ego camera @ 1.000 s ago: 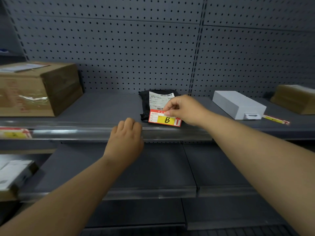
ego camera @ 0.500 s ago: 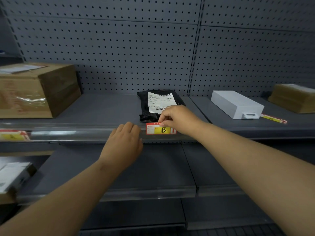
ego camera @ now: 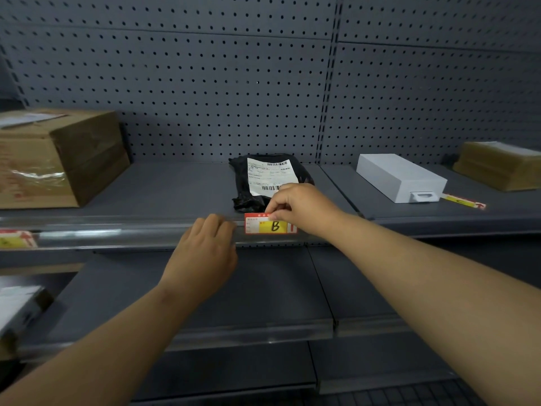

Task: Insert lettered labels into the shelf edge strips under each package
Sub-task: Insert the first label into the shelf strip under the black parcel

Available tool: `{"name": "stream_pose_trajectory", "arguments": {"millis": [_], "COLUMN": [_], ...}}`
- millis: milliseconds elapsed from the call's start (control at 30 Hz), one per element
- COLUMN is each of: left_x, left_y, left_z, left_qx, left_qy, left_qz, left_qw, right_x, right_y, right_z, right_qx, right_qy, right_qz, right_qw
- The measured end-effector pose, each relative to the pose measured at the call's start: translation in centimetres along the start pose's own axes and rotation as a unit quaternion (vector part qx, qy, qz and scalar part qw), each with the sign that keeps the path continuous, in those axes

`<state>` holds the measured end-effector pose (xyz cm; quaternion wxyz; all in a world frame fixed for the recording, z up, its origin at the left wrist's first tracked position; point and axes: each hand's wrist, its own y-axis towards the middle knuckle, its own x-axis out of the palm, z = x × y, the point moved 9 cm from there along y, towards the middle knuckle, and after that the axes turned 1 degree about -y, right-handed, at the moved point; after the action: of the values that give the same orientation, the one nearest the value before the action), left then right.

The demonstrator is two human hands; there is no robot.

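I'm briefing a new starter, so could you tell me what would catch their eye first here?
The red-and-yellow B label at the clear shelf edge strip, pinched by the right hand below the black mailer bag. The left hand rests on the strip beside it. Another label lies loose by the white box.

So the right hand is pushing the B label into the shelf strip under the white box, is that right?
Not quite. In the head view the right hand is setting the B label into the shelf strip under the black mailer bag; the white box sits further right.

Glossy clear plastic edge strip (ego camera: 140,230); matt grey perforated metal backboard (ego camera: 205,83); taped cardboard box (ego camera: 55,159).
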<state>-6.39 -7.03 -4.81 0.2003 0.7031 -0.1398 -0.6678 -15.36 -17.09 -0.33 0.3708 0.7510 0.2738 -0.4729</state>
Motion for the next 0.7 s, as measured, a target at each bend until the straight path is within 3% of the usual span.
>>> {"name": "stream_pose_trajectory", "arguments": {"millis": [467,700], "left_x": [-0.5,-2.2], "left_y": [0.2,2.0], "left_z": [-0.2,1.8], "left_qx": [-0.022,0.003], "left_qy": [0.003,-0.001], "left_qz": [-0.013,0.02], "left_qw": [1.0,1.0], "right_x": [-0.3,-4.0], "right_y": [-0.1,-0.9], "right_z": [0.2,1.6], "right_qx": [-0.01,-0.004], "right_qy": [0.021,0.049], "right_qz": [0.019,0.091], "right_qw": [1.0,0.995]}}
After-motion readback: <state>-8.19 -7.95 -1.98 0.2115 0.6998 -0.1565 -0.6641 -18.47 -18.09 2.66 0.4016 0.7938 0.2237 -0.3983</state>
